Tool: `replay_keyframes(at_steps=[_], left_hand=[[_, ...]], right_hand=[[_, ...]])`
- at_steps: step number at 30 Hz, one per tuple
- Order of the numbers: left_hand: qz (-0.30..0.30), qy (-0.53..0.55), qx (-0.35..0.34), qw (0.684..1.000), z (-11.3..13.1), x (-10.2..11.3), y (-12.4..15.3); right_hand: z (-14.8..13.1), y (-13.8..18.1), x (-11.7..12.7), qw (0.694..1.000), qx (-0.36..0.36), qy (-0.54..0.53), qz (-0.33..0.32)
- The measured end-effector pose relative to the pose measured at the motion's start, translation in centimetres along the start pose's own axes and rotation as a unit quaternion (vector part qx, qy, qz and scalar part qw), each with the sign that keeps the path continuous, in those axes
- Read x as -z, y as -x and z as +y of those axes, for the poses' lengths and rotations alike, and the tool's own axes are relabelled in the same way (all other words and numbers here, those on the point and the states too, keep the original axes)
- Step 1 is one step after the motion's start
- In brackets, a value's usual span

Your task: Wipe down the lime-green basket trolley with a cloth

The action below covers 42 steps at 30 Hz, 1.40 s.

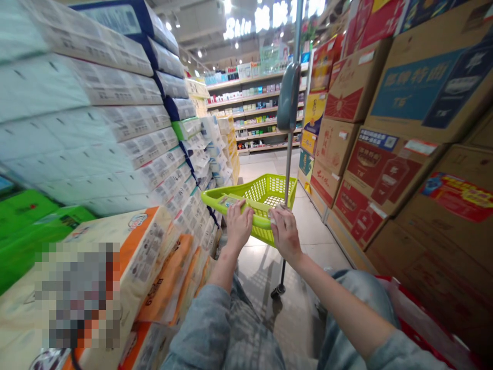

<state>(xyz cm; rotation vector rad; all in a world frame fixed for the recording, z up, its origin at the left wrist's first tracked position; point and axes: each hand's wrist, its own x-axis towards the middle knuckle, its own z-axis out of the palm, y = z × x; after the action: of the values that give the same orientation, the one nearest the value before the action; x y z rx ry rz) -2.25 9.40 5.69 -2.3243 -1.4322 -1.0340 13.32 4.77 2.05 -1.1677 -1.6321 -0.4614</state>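
A lime-green plastic shopping basket [265,192] sits low in a shop aisle ahead of me. My left hand [239,223] curls over its near rim. Right beside it, my right hand [284,234] also wraps the rim, at the foot of a metal pull handle [288,97] that rises upright to a grey grip. The basket's mesh inside looks bare except for something pale near the left hand that I cannot make out.
Stacked tissue packs [96,128] wall the left side, with orange-and-cream packs [154,267] low down. Brown cardboard cartons [404,128] pile up on the right. Tiled floor [265,169] runs ahead to stocked shelves [254,97]. A red bag [423,329] lies by my right arm.
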Motion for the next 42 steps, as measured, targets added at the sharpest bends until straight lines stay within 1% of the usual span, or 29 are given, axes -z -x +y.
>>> replay_keyframes(at_steps=[2, 5, 7, 9, 11, 15, 17, 21, 25, 29, 33, 36, 38, 39, 42], left_hand=[[0.006, -0.014, 0.004, 1.000, 1.3, -0.1, 0.2], [0.019, -0.034, 0.010, 0.999, 3.1, -0.4, 0.4], [0.024, -0.042, 0.011, 0.999, 4.0, -0.7, 0.5], [0.024, -0.046, 0.010, 0.999, 4.7, -0.8, 0.4], [0.023, -0.044, 0.006, 0.999, 5.1, -0.9, 0.3], [0.012, -0.026, -0.014, 1.000, 5.4, -0.6, 0.0], [0.003, -0.015, -0.024, 1.000, 5.4, -0.4, -0.1], [-0.007, 0.012, -0.039, 0.999, 5.3, -0.3, 0.0], [0.019, 0.071, -0.047, 0.996, 5.5, -0.2, 0.7], [0.026, 0.112, -0.116, 0.987, 5.8, 0.6, 1.6], [0.000, 0.072, -0.192, 0.979, 5.7, 1.6, 2.0], [-0.029, 0.042, -0.221, 0.974, 5.3, 1.9, 1.7], [-0.031, 0.039, -0.204, 0.978, 4.9, 1.9, 1.4], [-0.023, 0.039, -0.180, 0.983, 4.6, 1.8, 1.2], [0.018, 0.032, -0.070, 0.997, 3.6, 1.1, 0.6]], right_hand=[[-0.4, 1.2, 0.6, 1.000, 0.013, 0.018, 0.010], [-0.6, 2.1, 1.6, 0.997, 0.049, 0.045, -0.027], [-0.3, 1.8, 2.3, 0.995, 0.065, 0.062, -0.053], [0.3, 0.9, 2.9, 0.992, 0.072, 0.074, -0.077], [1.0, -0.7, 3.5, 0.989, 0.056, 0.085, -0.108], [2.0, -3.5, 4.2, 0.973, -0.008, 0.110, -0.204], [2.1, -3.9, 4.4, 0.969, -0.019, 0.116, -0.219], [2.1, -2.7, 4.9, 0.981, -0.007, 0.100, -0.166], [2.1, -1.4, 5.6, 0.987, -0.025, 0.089, -0.128], [2.7, -1.1, 6.2, 0.989, -0.024, 0.089, -0.111], [3.8, -1.1, 6.8, 0.992, -0.022, 0.078, -0.096], [4.6, -0.8, 7.3, 0.993, -0.023, 0.071, -0.095], [4.9, -0.5, 7.6, 0.993, -0.028, 0.077, -0.088], [5.0, -0.2, 7.8, 0.993, -0.032, 0.083, -0.080], [4.4, 0.6, 8.0, 0.992, -0.045, 0.105, -0.044]])
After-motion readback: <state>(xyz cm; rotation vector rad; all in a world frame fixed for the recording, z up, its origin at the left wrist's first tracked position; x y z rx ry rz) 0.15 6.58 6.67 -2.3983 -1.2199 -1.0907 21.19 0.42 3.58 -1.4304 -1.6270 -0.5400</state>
